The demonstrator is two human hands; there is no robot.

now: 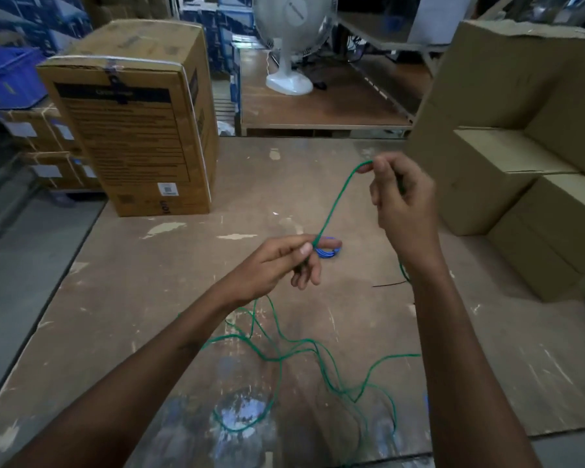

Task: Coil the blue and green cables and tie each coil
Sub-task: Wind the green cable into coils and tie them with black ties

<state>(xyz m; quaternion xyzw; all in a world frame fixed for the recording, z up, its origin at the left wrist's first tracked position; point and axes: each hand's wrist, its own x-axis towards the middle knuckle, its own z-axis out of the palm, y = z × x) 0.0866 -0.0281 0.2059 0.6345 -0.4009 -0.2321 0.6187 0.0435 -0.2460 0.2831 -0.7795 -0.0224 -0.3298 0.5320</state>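
A thin green cable stretches taut between my two hands above the brown table. My left hand pinches its lower part at mid-table. Higher and farther back, my right hand pinches the cable's upper bend. The rest of the green cable lies in loose tangled loops on the table near me, between my forearms. A small blue cable coil rests on the table just behind my left fingers, partly hidden by them.
A tall printed cardboard box stands at the table's back left. Stacked plain cartons crowd the right side. A short black tie lies by my right wrist. A white fan stands on a farther table.
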